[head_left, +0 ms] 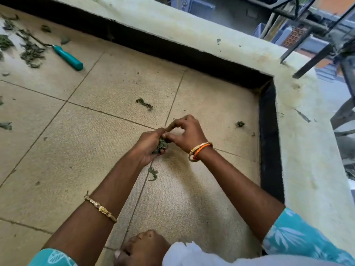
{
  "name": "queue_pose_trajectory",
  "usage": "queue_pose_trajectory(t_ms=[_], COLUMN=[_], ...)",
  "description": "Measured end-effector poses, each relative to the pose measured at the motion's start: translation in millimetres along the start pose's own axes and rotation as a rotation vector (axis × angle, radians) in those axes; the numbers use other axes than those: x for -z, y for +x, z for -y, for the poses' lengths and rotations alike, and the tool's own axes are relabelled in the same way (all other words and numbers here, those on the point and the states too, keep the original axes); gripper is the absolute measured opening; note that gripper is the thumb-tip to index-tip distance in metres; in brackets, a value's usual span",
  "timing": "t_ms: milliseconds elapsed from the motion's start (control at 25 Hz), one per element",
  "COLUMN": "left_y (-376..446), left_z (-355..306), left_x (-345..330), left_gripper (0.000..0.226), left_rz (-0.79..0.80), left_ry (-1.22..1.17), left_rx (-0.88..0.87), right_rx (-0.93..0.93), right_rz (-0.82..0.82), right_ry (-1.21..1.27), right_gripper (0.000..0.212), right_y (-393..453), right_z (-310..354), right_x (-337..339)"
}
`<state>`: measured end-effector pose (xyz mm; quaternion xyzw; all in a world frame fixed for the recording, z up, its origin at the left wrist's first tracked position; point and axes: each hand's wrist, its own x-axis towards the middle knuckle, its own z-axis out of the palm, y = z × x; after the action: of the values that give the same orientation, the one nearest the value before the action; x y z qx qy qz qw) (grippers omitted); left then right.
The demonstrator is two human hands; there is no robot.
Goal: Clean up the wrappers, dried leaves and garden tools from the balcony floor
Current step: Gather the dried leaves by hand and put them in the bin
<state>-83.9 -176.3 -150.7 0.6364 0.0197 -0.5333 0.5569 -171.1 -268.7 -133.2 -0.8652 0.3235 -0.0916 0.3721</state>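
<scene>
My left hand (148, 145) grips a small bunch of dried green leaves (161, 146) above the tiled balcony floor (107, 89). My right hand (186, 132) meets it from the right, its fingertips pinching at the top of the bunch. Loose dried leaves lie on the tiles: one curled leaf (144, 103) beyond my hands, one leaf (153, 173) just below them, a small one (240, 123) near the right wall. A garden tool with a teal handle (68, 57) lies at the far left among a scatter of dried leaves (31, 50).
A low pale parapet wall (211, 41) with a black base strip bounds the floor at the back and right, forming a corner. Dark metal railings (315, 60) rise beyond it. My bare foot (142, 246) and white cloth (184, 254) are at the bottom edge.
</scene>
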Motion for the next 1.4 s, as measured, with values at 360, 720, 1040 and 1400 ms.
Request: queue_pose_trajectory(t_ms=[360,720,1040,1400], left_y=[2.1,4.7,-0.2,-0.2], left_z=[-5.4,3.7,-15.3,-17.4], left_x=[-2.9,14.2,19.4,88.4], left_gripper=[0.029,0.023,0.026,0.029], left_rz=[-0.01,0.061,0.072,-0.191], left_ry=[-0.005,-0.071,-0.127,-0.284], left_rx=[0.017,0.098,0.035,0.021], right_rx=[-0.555,-0.33,-0.14,0.184], right_rz=[-0.208,-0.491,-0.035,0.208], right_ry=[-0.461,-0.187,0.505,-0.274], right_gripper=[0.048,0.017,0.023,0.053], right_y=[19.8,18.9,18.0,93.7], right_z=[-130.7,-112.6,0.6,27.7], right_x=[69.7,54.8,-4.1,-44.0])
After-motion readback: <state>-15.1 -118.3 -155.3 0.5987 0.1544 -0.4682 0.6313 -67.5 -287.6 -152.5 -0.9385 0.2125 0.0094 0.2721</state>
